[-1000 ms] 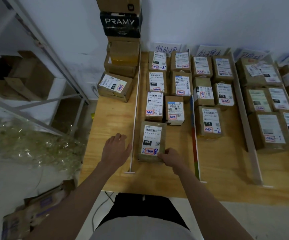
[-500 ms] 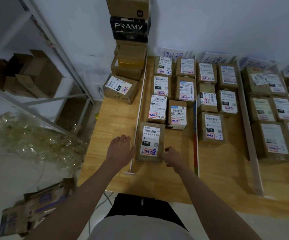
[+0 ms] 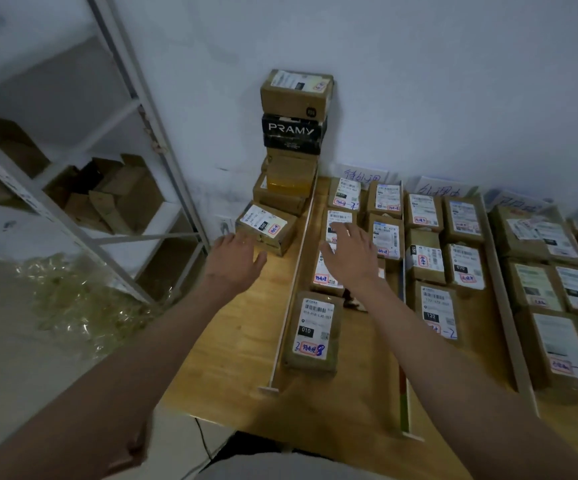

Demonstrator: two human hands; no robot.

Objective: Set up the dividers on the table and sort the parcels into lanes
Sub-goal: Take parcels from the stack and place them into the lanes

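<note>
1. At the table's far left, outside the first white divider (image 3: 294,282), a loose parcel labelled 050 (image 3: 266,228) lies tilted at the foot of a stack of boxes (image 3: 292,147); it looks like the next one to sort.
2. Both hands reach toward it with fingers spread and holding nothing: the left hand (image 3: 235,261) is just short of its near corner, while the right hand (image 3: 348,258) hovers over the parcels in the first lane.
3. To lift it cleanly, I would bring the right hand across the divider so the two palms take opposite short sides, rather than dragging it by one corner.
4. Lifting straight up should keep it from nudging the stack behind, which leans a little and could topple.
5. Carry it over the divider, not through it; the thin strip would probably shift if bumped.
6. Free space shows beside the parcel labelled 010 (image 3: 312,332) at the near end of that lane on the wooden table (image 3: 232,355), though which lane suits 050 I cannot tell.
</note>
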